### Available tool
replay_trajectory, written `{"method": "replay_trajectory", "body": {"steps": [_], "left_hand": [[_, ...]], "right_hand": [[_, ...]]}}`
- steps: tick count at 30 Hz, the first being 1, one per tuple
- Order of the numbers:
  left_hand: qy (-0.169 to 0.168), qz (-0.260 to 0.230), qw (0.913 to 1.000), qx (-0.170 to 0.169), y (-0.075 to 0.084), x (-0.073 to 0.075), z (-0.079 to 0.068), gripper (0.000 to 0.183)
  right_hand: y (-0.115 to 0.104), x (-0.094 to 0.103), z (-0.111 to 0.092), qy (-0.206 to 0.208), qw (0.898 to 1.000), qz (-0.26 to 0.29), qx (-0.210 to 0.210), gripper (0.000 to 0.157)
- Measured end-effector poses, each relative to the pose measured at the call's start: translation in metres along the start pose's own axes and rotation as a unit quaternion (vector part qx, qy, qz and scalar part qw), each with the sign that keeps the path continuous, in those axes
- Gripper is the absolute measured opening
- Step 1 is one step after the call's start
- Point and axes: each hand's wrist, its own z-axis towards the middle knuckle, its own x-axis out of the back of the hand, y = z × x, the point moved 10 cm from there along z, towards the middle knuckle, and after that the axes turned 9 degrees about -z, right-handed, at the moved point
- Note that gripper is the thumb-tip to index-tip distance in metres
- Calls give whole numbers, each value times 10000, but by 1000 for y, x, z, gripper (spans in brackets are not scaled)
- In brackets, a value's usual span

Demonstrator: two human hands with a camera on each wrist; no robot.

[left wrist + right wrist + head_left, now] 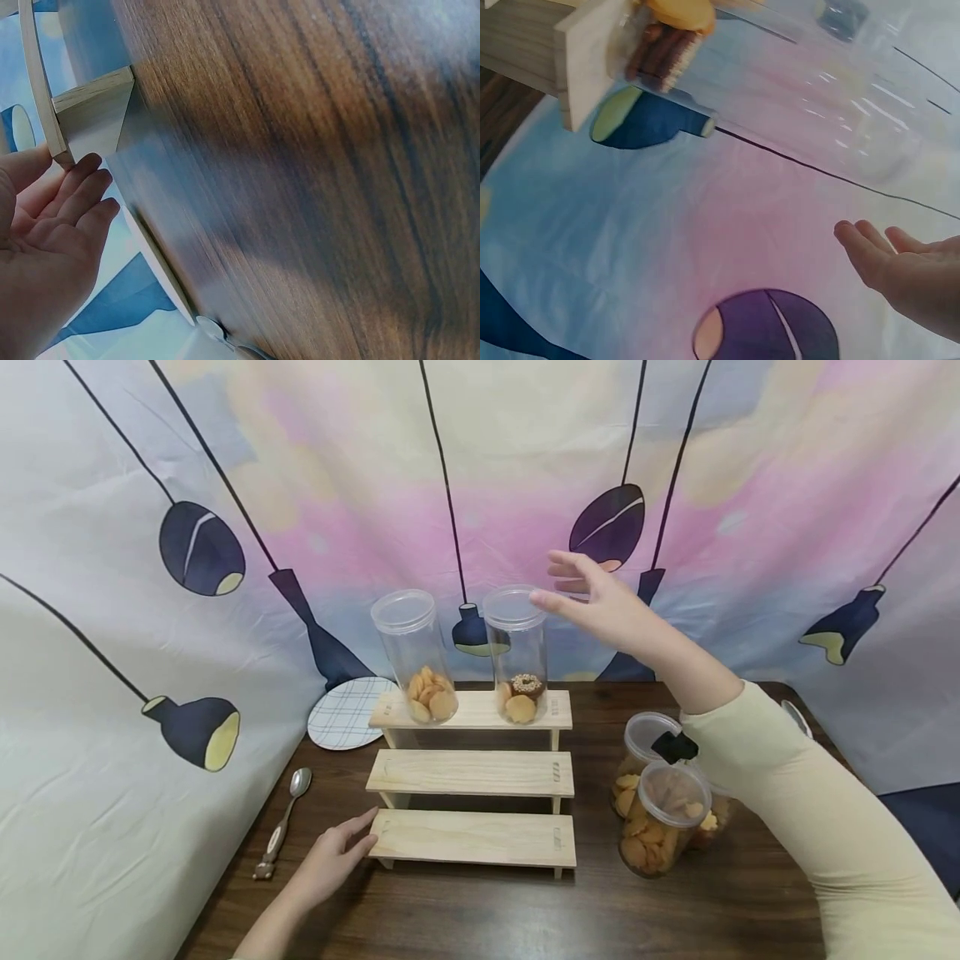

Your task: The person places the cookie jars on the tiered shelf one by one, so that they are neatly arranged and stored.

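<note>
A three-step wooden display shelf (472,839) stands on the table. Its bottom step's left end is pinched by my left hand (330,862), thumb on one side of the board and fingers on the other in the left wrist view. On the top step stand two clear lidded jars: the left jar (411,652) has golden biscuits at its bottom, while the right jar (519,647) holds biscuits and a chocolate ring cookie (527,684). Just right of that jar's lid, my right hand (603,603) hangs in the air, fingers extended, holding nothing; the right wrist view shows a gap between them.
Several more biscuit jars (651,835) stand on the dark wood table (495,914) at right, partly behind my right sleeve (780,777). Left of the shelf lie a spoon (283,822) and a round checked mat (345,714). A printed cloth (360,485) hangs behind.
</note>
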Motion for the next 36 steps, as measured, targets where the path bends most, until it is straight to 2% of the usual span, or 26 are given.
{"method": "replay_trajectory", "body": {"steps": [6, 13, 17, 22, 27, 36], "left_hand": [[11, -32, 10000, 21, 0, 0, 0, 45], [40, -18, 10000, 27, -2, 2, -2, 46], [62, -12, 10000, -20, 0, 2, -1, 45], [73, -25, 10000, 20, 1, 1, -2, 45], [58, -42, 9999, 89, 1, 0, -2, 45], [111, -18, 9999, 112, 1, 2, -3, 44]], "right_hand": [[-11, 21, -21, 148, 9998, -95, 82, 71], [-30, 25, -44, 228, 9981, -232, 519, 63], [-33, 30, -61, 279, 9975, -324, 568, 60], [-32, 37, -86, 360, 9966, -485, 566, 57], [-28, 42, -115, 508, 9936, -866, 513, 61], [-1, 40, -158, 715, 9896, -1245, 60, 66]]}}
